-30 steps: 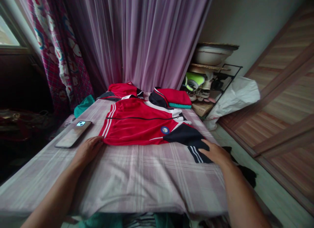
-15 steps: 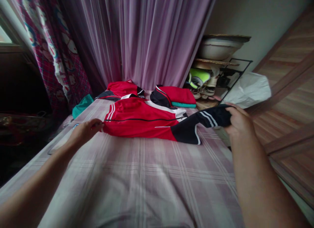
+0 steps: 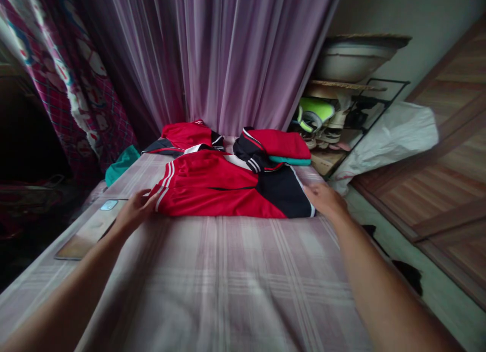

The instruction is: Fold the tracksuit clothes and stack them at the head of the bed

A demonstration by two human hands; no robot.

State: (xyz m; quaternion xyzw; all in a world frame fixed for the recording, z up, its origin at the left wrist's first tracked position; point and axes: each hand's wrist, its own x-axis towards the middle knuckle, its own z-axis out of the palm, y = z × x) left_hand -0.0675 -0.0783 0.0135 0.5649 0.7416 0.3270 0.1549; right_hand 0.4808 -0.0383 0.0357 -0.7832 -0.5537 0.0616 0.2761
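Note:
A red zip jacket (image 3: 212, 200) with a dark shoulder panel and white stripes lies spread sideways on the checked bed sheet (image 3: 228, 271). My left hand (image 3: 137, 209) is closed on its white-striped hem at the left end. At the other end my right hand (image 3: 327, 198) pinches the white-piped edge of the dark panel. The dark sleeve lies folded back across the jacket, its striped cuff (image 3: 254, 165) pointing away from me. My right fingertips are partly hidden.
Behind lie a folded red garment (image 3: 286, 143) on a teal one and another red-and-dark garment (image 3: 188, 136). A phone (image 3: 89, 233) rests by my left forearm. Teal cloth (image 3: 122, 165) lies at the left edge. A shoe rack (image 3: 379, 109) and white plastic bag (image 3: 395, 139) stand right.
My right hand has let go of the outstretched sleeve and come left to the shoulder edge. The sleeve now lies folded over the jacket. My left hand stays at the hem.

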